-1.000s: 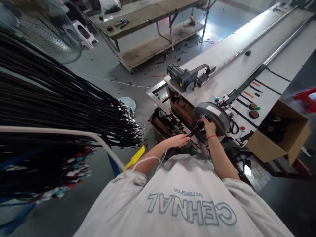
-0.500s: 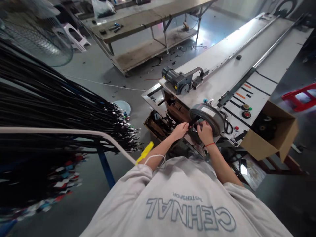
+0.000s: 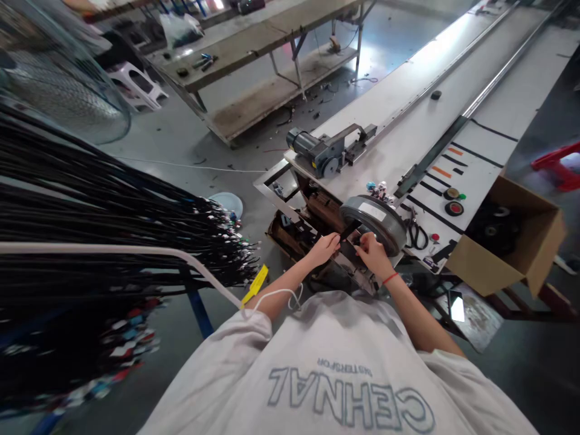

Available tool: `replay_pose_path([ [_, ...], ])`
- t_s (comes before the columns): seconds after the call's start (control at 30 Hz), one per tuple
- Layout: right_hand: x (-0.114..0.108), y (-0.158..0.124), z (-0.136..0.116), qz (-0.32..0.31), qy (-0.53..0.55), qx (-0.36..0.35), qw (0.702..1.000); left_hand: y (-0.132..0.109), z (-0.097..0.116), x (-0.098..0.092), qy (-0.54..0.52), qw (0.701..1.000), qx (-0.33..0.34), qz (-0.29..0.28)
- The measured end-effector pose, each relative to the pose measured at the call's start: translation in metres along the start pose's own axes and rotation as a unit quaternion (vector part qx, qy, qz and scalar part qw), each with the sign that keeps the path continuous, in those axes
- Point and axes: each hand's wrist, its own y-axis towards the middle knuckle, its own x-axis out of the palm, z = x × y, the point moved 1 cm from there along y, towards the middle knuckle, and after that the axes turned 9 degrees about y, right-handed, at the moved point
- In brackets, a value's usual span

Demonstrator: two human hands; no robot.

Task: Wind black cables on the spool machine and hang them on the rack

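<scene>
My left hand (image 3: 327,248) is closed with a pinch on a black strip (image 3: 350,231), which slants up to the right toward a round dark-grey reel (image 3: 381,221) with a white label. A short distance to the right, my right hand (image 3: 374,255) has its fingers bent together just below the reel's near side. What lies between those fingertips is too small and dark to make out. Dark machine parts sit beneath both hands at the end of the long white table (image 3: 403,130).
A motor (image 3: 312,148) is mounted left of the reel. Black strips, tape rolls (image 3: 454,208) and a cardboard box (image 3: 539,248) are to the right. Bundled black cables (image 3: 113,205) hang at the left, beside a fan (image 3: 67,90). A white cord (image 3: 194,260) crosses near my left arm.
My right hand has drawn down from the reel's opening to just below it. My left hand stays on the black strip, more of which shows. The whole view has shifted slightly.
</scene>
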Motion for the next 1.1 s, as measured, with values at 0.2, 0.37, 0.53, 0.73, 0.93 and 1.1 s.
replay_pose_path([
  [0.2,0.007,0.019,-0.015,0.009,-0.098,-0.088,0.991,-0.006,-0.004,0.014,0.134,0.989,0.048,-0.026],
  [0.37,0.003,0.027,-0.019,-0.040,-0.180,-0.197,0.963,-0.006,-0.003,0.018,0.086,0.995,0.007,-0.041],
  [0.53,0.013,0.033,-0.013,-0.065,-0.294,-0.190,0.935,-0.023,0.008,0.014,0.177,0.983,0.051,0.019],
  [0.73,-0.012,0.004,-0.071,-0.072,-0.163,-0.295,0.939,-0.008,0.034,0.037,0.342,0.929,0.056,0.128],
  [0.93,-0.098,-0.020,-0.072,0.137,-0.040,-0.189,0.972,0.065,0.061,0.062,0.413,0.906,0.009,0.092],
  [1.1,-0.114,0.006,0.007,0.132,0.069,0.047,0.988,0.069,0.041,0.060,0.340,0.926,0.013,0.162],
])
